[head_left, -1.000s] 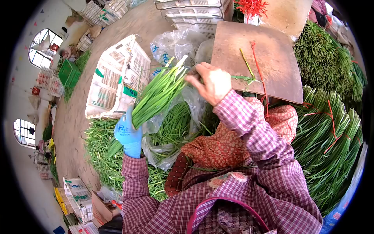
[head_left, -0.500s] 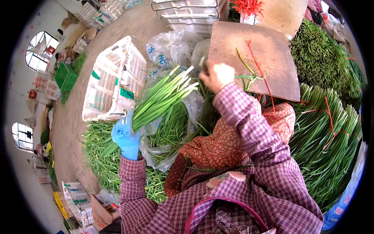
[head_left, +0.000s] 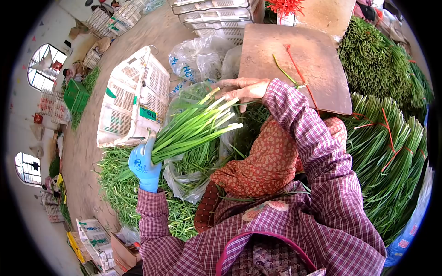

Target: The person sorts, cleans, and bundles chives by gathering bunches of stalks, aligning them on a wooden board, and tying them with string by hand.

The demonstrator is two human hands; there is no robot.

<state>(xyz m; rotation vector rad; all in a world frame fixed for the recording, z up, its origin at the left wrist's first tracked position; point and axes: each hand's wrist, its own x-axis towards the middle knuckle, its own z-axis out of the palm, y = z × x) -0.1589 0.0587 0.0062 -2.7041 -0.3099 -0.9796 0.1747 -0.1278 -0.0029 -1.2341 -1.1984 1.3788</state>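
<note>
My left hand [head_left: 145, 162], in a blue glove, is closed around the green leaves of a bunch of garlic chives [head_left: 186, 138]. The pale stem ends fan out up and to the right. At those ends is my bare right hand [head_left: 246, 89], its fingers stretched out and apart, touching or just over the upper stems. Nothing held shows in it. Below the bunch, loose greens [head_left: 195, 161] lie in a clear plastic bag [head_left: 186, 191]. More loose leaves [head_left: 119, 179] are heaped under my left arm.
A brown board [head_left: 294, 60] bearing a red tie [head_left: 299, 69] and a green strand is ahead. Tied chive bundles [head_left: 386, 147] are stacked on the right. A white crate [head_left: 124, 101] lies tilted at left; stacked crates [head_left: 221, 18] stand behind crumpled plastic [head_left: 200, 55].
My right hand has moved left and down from the board's edge to the stem ends, its fingers now extended. The stems are more spread. The green strand on the board has shifted.
</note>
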